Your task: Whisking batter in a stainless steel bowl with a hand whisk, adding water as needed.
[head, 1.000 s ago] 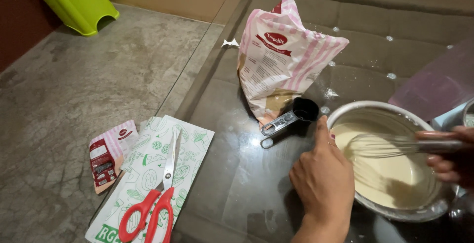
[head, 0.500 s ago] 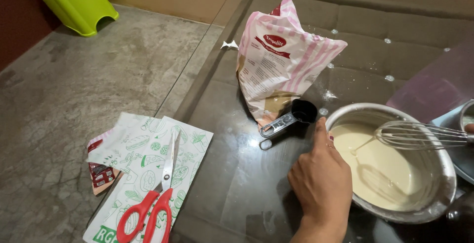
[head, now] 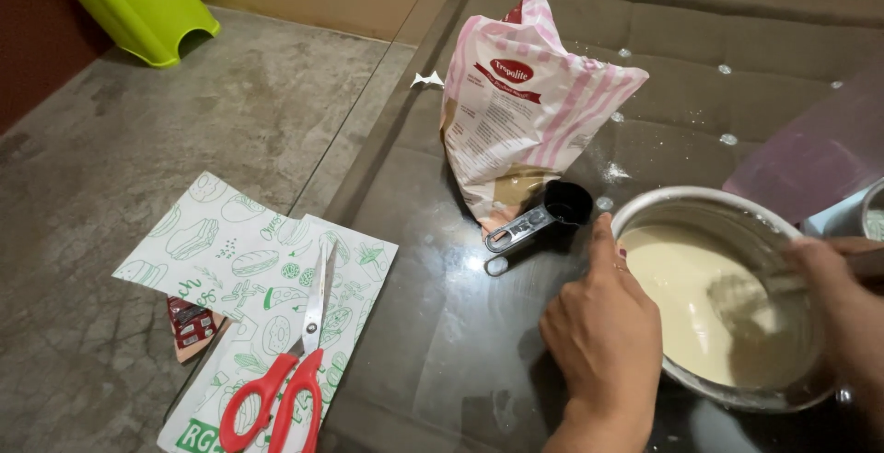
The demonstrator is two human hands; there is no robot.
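A metal bowl of pale batter stands on the glass table at the right. My left hand rests against the bowl's near left rim, thumb up along the edge. My right hand comes in from the right edge and grips a wire whisk, blurred, with its head down in the batter. A black measuring cup with a metal handle lies just left of the bowl, touching the foot of a pink-and-white striped bag that stands upright.
Red-handled scissors lie on green-printed white paper sheets at the glass table's left edge, over a small red packet. A lime-green plastic stool sits on the concrete floor, top left. A pink translucent sheet lies at the right.
The whisk has dropped from above the bowl down into the batter, and my right hand has come back into view over the bowl. The paper sheet has shifted over the red packet.
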